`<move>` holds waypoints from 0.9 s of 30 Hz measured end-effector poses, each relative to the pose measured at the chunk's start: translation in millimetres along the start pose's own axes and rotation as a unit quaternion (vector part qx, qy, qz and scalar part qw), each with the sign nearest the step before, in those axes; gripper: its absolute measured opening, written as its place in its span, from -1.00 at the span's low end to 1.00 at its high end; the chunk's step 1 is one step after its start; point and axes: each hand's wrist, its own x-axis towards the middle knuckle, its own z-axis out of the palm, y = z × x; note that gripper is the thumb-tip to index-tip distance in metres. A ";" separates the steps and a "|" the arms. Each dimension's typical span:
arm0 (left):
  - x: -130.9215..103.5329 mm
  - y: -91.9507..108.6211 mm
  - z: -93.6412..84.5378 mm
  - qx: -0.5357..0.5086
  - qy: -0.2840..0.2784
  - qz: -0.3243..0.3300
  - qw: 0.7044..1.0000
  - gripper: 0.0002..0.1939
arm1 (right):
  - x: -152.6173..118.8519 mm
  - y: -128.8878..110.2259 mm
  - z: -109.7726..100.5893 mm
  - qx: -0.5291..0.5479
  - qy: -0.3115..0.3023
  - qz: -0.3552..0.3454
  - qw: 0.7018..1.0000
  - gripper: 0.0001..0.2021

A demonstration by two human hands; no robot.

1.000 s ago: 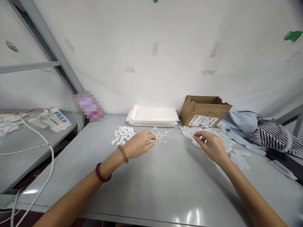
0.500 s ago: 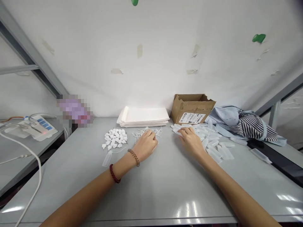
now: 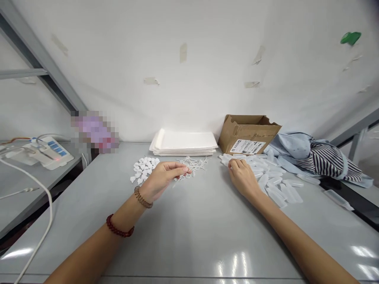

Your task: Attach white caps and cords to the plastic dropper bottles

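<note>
My left hand (image 3: pixel 161 177) has thumb and fingertips together at the near-left edge of the cords (image 3: pixel 199 163), though I cannot tell whether a strand is caught between them; the white bits (image 3: pixel 144 169) lie just beyond its wrist side. My right hand (image 3: pixel 243 176) curls at the left edge of the tubes (image 3: pixel 274 174), its grip hidden from view. Behind the cords sits a stack of envelopes (image 3: pixel 188 141), left of the box (image 3: pixel 247 134).
</note>
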 end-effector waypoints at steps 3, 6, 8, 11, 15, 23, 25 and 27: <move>0.5 -1.0 0.7 -0.041 -0.013 -0.003 0.999 -0.82 | 0.7 2.1 2.3 0.009 0.003 0.001 1.000 -0.84; 0.5 -3.1 2.4 -0.062 -0.028 -0.002 0.998 -0.84 | -0.3 1.4 2.7 0.019 0.008 -0.005 1.000 -0.84; 0.2 -4.2 3.5 -0.068 -0.035 -0.004 0.997 -0.84 | -1.3 -0.2 1.5 0.027 0.010 -0.009 1.000 -0.83; -0.6 -4.3 5.4 -0.074 -0.038 -0.012 0.996 -0.84 | -3.5 -5.0 -3.5 0.042 0.019 -0.016 0.999 -0.82; -2.1 -2.0 10.2 -0.071 -0.039 -0.022 0.996 -0.84 | -10.4 -22.2 -17.7 0.134 0.056 -0.026 0.989 -0.84; -8.4 -2.9 27.0 -0.100 -0.089 -0.083 0.987 -0.81 | -30.4 -67.9 -38.5 0.304 0.096 -0.107 0.942 -0.79; -9.4 -3.5 29.4 -0.105 -0.096 -0.092 0.986 -0.79 | -33.5 -71.3 -37.9 0.307 0.108 -0.121 0.938 -0.76; -9.5 -4.3 30.5 -0.117 -0.098 -0.098 0.983 -0.79 | -35.7 -72.4 -36.8 0.306 0.112 -0.126 0.937 -0.75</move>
